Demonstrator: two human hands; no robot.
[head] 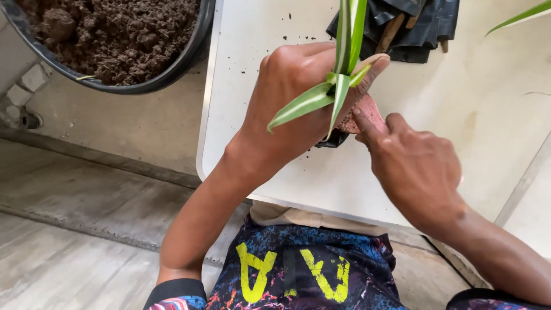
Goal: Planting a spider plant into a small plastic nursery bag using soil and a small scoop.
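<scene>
My left hand (pixel 293 97) grips a small plant (pixel 340 69) with green-and-white striped leaves, holding it at its base above the white table (pixel 258 34). A black plastic grow bag (pixel 333 139) hangs below the plant, mostly hidden behind my left hand. My right hand (pixel 416 166) comes in from the right, its fingers pinched, the index finger pressing on the soil-dusted root ball (pixel 367 115) under the leaves. Soil sticks to my left fingertips.
A large black tub (pixel 195 49) of brown soil (pixel 120 31) sits at the upper left beside the table. Crumpled black plastic bags (pixel 413 26) lie at the table's far edge. Another striped leaf (pixel 516 17) pokes in at the upper right. Soil specks dot the tabletop.
</scene>
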